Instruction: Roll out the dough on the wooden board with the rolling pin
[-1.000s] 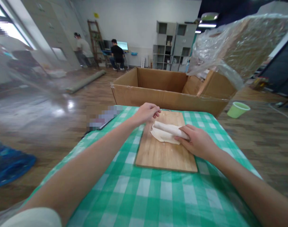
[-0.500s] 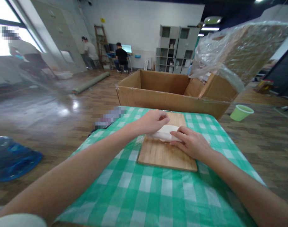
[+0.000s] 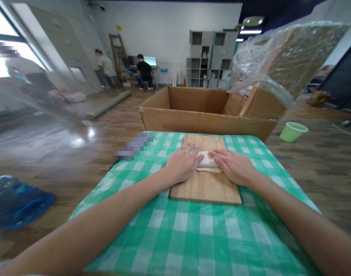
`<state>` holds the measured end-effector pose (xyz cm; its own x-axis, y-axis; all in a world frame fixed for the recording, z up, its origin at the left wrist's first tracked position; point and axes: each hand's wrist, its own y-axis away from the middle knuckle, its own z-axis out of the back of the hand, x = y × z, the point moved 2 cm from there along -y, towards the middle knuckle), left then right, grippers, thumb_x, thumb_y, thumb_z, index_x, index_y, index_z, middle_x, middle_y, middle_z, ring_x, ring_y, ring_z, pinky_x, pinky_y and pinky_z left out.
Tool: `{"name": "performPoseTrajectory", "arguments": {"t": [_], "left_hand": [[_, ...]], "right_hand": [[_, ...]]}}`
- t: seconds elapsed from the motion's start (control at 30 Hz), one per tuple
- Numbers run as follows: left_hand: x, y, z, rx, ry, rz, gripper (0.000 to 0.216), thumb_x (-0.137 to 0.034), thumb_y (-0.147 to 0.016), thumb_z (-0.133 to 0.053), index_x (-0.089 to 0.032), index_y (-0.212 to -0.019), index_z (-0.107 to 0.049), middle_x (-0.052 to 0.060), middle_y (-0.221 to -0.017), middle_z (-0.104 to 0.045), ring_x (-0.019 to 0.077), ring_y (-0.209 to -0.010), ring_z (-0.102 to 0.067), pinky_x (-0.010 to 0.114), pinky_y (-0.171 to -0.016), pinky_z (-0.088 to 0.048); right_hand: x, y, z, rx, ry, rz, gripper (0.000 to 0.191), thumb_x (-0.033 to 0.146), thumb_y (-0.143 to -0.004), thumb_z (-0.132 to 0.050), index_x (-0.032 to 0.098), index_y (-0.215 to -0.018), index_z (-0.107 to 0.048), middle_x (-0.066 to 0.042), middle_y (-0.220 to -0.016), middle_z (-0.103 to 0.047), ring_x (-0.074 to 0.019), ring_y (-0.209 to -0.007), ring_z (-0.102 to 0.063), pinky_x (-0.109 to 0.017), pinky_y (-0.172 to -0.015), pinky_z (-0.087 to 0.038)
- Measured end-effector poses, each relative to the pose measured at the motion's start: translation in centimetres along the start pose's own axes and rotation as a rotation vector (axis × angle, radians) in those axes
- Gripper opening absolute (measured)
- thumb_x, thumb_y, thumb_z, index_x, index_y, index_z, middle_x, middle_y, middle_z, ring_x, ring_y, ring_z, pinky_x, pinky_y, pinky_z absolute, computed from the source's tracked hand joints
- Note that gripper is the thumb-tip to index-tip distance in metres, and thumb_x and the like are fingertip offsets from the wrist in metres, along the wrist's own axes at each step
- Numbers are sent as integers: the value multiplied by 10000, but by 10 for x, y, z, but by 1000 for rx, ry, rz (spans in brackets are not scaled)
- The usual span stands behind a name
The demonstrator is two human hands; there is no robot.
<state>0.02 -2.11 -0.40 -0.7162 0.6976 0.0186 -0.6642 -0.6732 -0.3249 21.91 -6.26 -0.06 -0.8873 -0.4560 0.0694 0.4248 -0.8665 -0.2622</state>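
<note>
Both hands closed in since 0.5 s ago: left hand [image 3: 182,163] dropped its pinch and lies flat, right hand [image 3: 233,165] flat too, fingers spread, palms down on the dough [image 3: 206,161]. Dough sits across the board [image 3: 205,188], far half, mostly covered; 1 strip shows between the hands. Probably being rolled, hard to tell. Keep pressure even across both palms and fingertips level so it doesn't taper.

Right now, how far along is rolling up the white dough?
Nearly done. The dough already lies rolled into a log on the wooden board. The left hand and right hand press flat on its two ends. A thin flap shows along the near side, so probably that needs tucking in.
</note>
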Motion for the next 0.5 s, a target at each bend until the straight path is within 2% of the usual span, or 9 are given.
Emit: {"name": "performPoseTrajectory", "arguments": {"t": [0.13,0.23,0.4,0.5], "left_hand": [[2,-3,-5,25,29,52,627,-472,-1132,-145,-135,-1489,-534,141,-1519,-599,285,-1479,-487,421,-1190,-405],[6,-8,-7,54,42,45,631,-504,-1128,-133,-169,-1458,-554,131,-1466,-630,286,-1435,-519,421,-1136,-447],[23,-27,-11,152,9,-76,535,-445,-1137,-155,-235,-1397,-573,95,-1422,-638,269,-1332,-558,409,-1050,-479],[34,-44,-16,205,-34,-130,469,-379,-1140,-202,-229,-1382,-575,93,-1467,-611,276,-1365,-514,424,-1090,-450]], "right_hand": [[-6,-5,-1,33,-52,-51,644,482,-1131,-177,193,-1480,-635,-97,-1543,-608,-276,-1433,-558,-458,-1210,-419],[-7,-13,-2,44,-75,-75,680,488,-1130,-154,151,-1475,-634,-123,-1547,-600,-280,-1459,-530,-463,-1243,-372],[-23,-29,-11,67,-44,-28,644,474,-1131,-170,173,-1463,-633,-125,-1528,-617,-289,-1433,-547,-474,-1228,-375],[-39,-41,-21,90,0,-11,594,452,-1133,-203,198,-1455,-632,-125,-1509,-630,-300,-1423,-551,-476,-1202,-399]]}}
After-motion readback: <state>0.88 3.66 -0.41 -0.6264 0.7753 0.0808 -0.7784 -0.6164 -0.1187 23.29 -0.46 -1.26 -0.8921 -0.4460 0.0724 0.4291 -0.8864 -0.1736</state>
